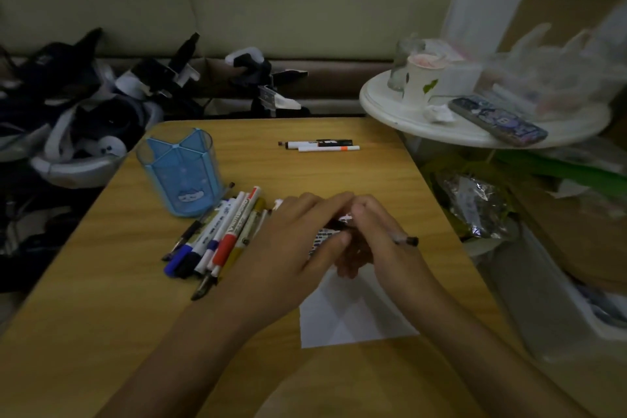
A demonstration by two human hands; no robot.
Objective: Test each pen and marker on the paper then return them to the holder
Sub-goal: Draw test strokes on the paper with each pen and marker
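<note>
My left hand and my right hand meet over the white paper, both gripping one marker with a printed label between them. A thin pen also sticks out to the right from my right hand's fingers. A pile of several pens and markers lies left of my hands. The blue holder stands upright behind the pile with nothing seen inside. Two markers lie side by side at the table's far edge.
The wooden table ends close on the right. A round white side table at the right carries a cup, a glass and a phone. Bags and dark gear lie on the floor at the left.
</note>
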